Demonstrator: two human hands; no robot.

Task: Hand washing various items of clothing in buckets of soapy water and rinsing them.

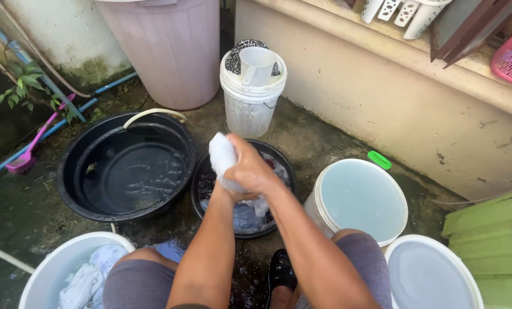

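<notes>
Both my hands meet over a small black basin (279, 157) of soapy water and wet clothes. My right hand (251, 166) is closed around a wet white cloth (221, 154), whose upper end sticks up from the fist. My left hand (226, 193) lies underneath and is mostly hidden; it seems to grip the lower part of the same cloth, which hangs down into the basin. My knees frame the bottom of the view.
A large black tub (73, 171) of water with a hose sits left. A white bucket (250, 109) with a jug stands behind, a big grey bin (170, 51) beyond. White buckets (325, 194) stand right, another with laundry (50, 274) lower left. A concrete wall runs along the right.
</notes>
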